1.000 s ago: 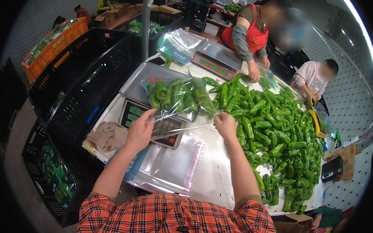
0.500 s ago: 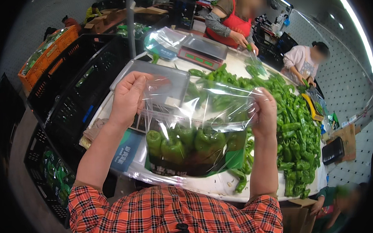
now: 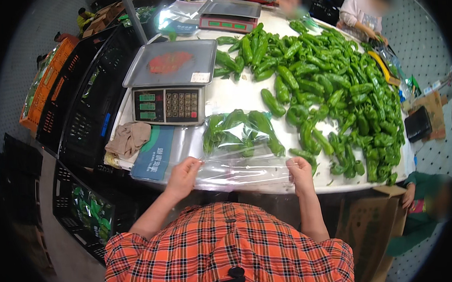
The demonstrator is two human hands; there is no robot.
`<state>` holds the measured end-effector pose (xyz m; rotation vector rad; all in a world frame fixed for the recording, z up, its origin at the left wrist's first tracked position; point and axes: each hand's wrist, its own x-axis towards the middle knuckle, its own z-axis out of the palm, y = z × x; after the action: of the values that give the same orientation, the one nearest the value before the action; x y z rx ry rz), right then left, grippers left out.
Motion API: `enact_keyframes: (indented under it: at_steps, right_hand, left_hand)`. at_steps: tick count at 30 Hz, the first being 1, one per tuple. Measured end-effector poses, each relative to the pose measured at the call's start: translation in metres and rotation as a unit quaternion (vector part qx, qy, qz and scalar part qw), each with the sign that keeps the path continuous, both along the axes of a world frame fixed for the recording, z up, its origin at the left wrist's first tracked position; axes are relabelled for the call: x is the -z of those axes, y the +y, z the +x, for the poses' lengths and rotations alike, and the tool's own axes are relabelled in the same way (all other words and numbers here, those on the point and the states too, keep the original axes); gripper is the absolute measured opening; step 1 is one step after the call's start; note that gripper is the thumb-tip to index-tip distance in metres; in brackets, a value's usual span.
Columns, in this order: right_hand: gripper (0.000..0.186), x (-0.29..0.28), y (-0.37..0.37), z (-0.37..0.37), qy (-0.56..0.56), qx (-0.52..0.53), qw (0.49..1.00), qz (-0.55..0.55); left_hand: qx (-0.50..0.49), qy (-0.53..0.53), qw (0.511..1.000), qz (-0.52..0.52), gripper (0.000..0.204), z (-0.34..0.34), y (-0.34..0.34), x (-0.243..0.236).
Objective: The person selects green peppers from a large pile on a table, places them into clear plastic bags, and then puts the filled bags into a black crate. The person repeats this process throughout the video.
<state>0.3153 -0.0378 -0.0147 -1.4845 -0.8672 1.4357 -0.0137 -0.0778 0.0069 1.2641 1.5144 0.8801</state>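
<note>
A clear plastic bag [image 3: 244, 163] with several green peppers [image 3: 243, 127] inside lies flat on the white table, its open end toward me. My left hand [image 3: 185, 177] pinches the left corner of that end. At the right corner my right hand [image 3: 300, 174] is closed on the film, which stretches in wrinkles between both hands. Under and left of the bag is a stack of flat printed bags [image 3: 158, 156] with a blue-green panel. Just beyond stands a digital scale [image 3: 169, 104] with a bare metal pan.
A large heap of loose green peppers [image 3: 330, 96] covers the table's right side. A second scale [image 3: 229, 15] stands at the back. A crumpled brown cloth [image 3: 128, 139] lies left of the first scale. Black crates [image 3: 90, 91] line the left. Co-workers stand beyond; another person [image 3: 420, 208] is by a cardboard box [image 3: 373, 225].
The bag of peppers has come down from in front of me onto the table. It now lies flat, peppers away from me, both hands still gripping its edge. My view has tilted downward.
</note>
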Motion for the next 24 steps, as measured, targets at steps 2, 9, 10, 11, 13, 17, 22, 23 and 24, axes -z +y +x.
enact_keyframes:
  at_steps: [2, 9, 10, 11, 13, 17, 22, 23, 24]
  right_hand:
    - [0.007, 0.022, -0.028, 0.004, -0.052, -0.012, 0.998, -0.021]
    - [0.020, -0.011, -0.095, -0.049, -0.320, 0.029, 0.919, 0.230]
    - [0.021, -0.022, -0.096, -0.067, -0.312, -0.009, 0.917, 0.247]
    - [0.021, -0.029, -0.096, -0.086, -0.327, -0.062, 0.899, 0.283]
    - [0.018, -0.028, -0.096, -0.126, -0.327, -0.168, 0.867, 0.335]
    - [0.017, -0.006, -0.094, -0.189, -0.333, -0.244, 0.817, 0.403]
    - [0.017, 0.000, -0.101, -0.209, -0.404, -0.262, 0.794, 0.372]
    - [0.015, 0.001, -0.102, -0.210, -0.439, -0.263, 0.775, 0.371]
    - [0.015, 0.005, -0.104, -0.211, -0.442, -0.247, 0.760, 0.407]
  left_hand:
    - [0.031, -0.046, 0.997, -0.062, 0.021, -0.007, -0.016, 0.009]
    - [0.070, -0.064, 0.993, -0.067, 0.032, -0.024, -0.046, 0.023]
    - [0.084, -0.034, 0.995, -0.046, 0.033, -0.023, -0.045, 0.019]
    - [0.104, -0.004, 0.994, -0.019, 0.034, -0.022, -0.042, 0.016]
    - [0.107, -0.061, 0.991, -0.060, 0.035, -0.022, -0.042, 0.017]
    - [0.130, -0.053, 0.989, -0.043, 0.038, -0.028, -0.043, 0.020]
    - [0.165, 0.011, 0.983, 0.084, 0.041, -0.035, -0.041, 0.047]
    - [0.182, 0.013, 0.979, 0.090, 0.042, -0.035, -0.038, 0.046]
    - [0.179, 0.039, 0.980, 0.077, 0.044, -0.036, -0.039, 0.043]
